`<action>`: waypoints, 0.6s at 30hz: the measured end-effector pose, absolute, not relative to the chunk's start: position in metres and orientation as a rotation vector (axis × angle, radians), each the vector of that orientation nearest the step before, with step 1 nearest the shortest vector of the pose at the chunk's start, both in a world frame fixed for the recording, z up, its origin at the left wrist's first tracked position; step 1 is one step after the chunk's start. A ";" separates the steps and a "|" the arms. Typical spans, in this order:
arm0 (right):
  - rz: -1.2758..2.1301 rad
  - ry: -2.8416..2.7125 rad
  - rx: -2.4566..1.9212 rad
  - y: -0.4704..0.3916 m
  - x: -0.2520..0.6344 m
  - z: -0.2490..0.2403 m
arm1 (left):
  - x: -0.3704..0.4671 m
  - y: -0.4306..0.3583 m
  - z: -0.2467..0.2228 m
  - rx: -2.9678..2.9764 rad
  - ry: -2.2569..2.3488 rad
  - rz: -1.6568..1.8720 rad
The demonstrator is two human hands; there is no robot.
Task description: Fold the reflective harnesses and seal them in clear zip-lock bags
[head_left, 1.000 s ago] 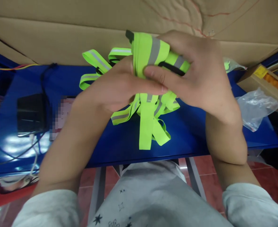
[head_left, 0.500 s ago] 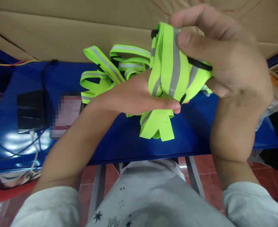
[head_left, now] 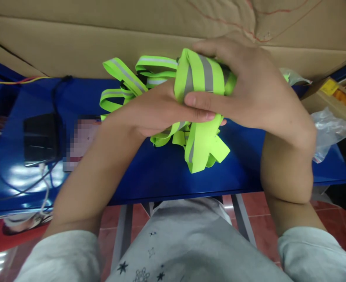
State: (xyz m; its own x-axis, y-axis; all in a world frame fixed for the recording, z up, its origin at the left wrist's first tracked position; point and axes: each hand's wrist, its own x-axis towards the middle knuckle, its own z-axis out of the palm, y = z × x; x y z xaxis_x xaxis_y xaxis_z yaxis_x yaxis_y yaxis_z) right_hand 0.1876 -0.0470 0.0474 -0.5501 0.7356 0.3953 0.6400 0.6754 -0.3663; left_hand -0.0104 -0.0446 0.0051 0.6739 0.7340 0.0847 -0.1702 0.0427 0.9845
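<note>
A folded neon-yellow reflective strap (head_left: 199, 74) with grey stripes is bunched up between both hands above the table. My left hand (head_left: 163, 103) grips it from the left, thumb across its lower front. My right hand (head_left: 249, 86) wraps the bundle from the right, its thumb lying just above the left thumb. Loose strap ends hang below the hands. Behind my left wrist lie more neon-yellow straps (head_left: 125, 74) in loops, with small black buckles among them; my left arm covers part of that pile.
On the blue table (head_left: 161, 176), a black box (head_left: 40, 137) with cables and a partly blurred flat item (head_left: 83, 137) lie to the left. To the right are a clear plastic bag (head_left: 328, 133) and a cardboard box (head_left: 334, 98). Brown cardboard (head_left: 102, 39) stands along the back.
My right hand has come down and left, closing over the folded strap near my left thumb. The bundle has shifted slightly left, and its hanging ends have swung.
</note>
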 end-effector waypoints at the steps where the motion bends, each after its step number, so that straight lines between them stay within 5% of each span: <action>1: 0.182 -2.349 -1.055 -0.046 0.188 0.046 | -0.009 -0.043 0.004 1.344 0.512 0.734; 12: 0.132 -2.222 -1.049 -0.046 0.190 0.056 | -0.004 -0.049 0.001 1.248 0.452 0.536; 18: -0.056 -2.165 -1.125 -0.047 0.192 0.054 | 0.003 -0.046 -0.006 1.274 0.529 0.921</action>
State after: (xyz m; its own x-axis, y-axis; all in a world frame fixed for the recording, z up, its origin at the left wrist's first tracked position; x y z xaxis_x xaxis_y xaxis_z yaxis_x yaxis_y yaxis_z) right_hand 0.1920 -0.0467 0.0537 -0.3890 0.7068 0.5909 0.7362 0.6241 -0.2618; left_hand 0.0031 -0.0464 -0.0055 0.5539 0.8197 0.1462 -0.2870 0.0231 0.9577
